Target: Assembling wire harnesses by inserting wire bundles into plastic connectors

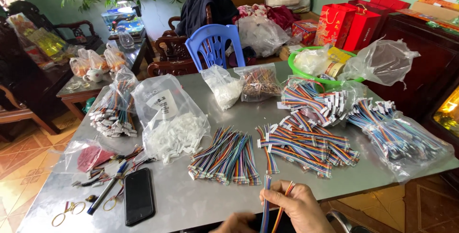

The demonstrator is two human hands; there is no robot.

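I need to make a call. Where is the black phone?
In the head view, the black phone lies face up at the table's near left, right of a blue pen, left of the hands.

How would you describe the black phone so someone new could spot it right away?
Start at the grey table and go to its near left corner. The black phone lies flat there, screen up, just right of a blue pen. It is the only plain dark slab among coloured wire bundles and clear bags.

Both hands at bottom centre of frame. Right hand (297, 208) raised, fingers curled shut in a pinch, knuckles toward camera. Left hand (237, 223) lower, mostly cropped by bottom edge, grip unclear.
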